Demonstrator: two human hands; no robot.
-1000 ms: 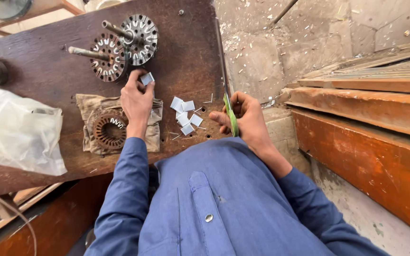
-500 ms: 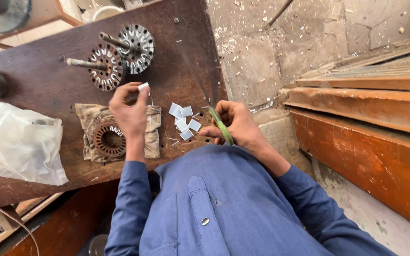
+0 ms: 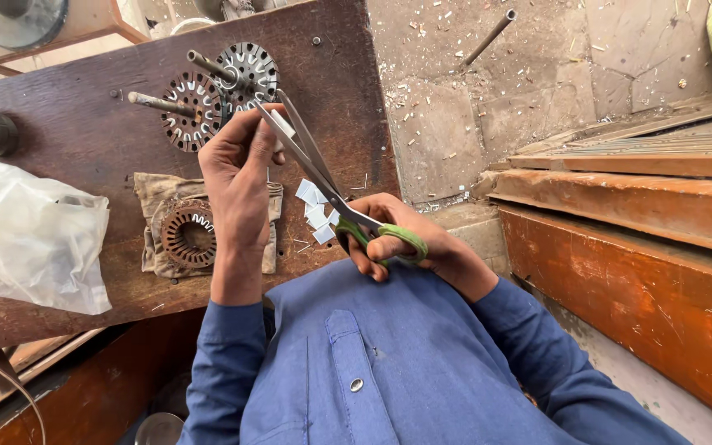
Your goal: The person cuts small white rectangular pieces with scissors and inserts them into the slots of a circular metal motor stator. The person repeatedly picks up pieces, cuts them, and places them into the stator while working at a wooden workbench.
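Your right hand (image 3: 409,247) grips the green-handled scissors (image 3: 331,194), fingers through the loops, blades parted. Your left hand (image 3: 241,169) pinches a small white paper slip (image 3: 282,124) between thumb and fingertips, holding it in the open blades above the dark wooden bench (image 3: 84,140). Several cut white pieces (image 3: 315,210) already lie on the bench just beside the scissors, so some cutting looks done; this slip looks uncut. The slip is thin, pale, narrow. A slotted stator core (image 3: 189,235) rests on a rag (image 3: 152,198); two slotted rotors on shafts (image 3: 216,86) sit beyond.
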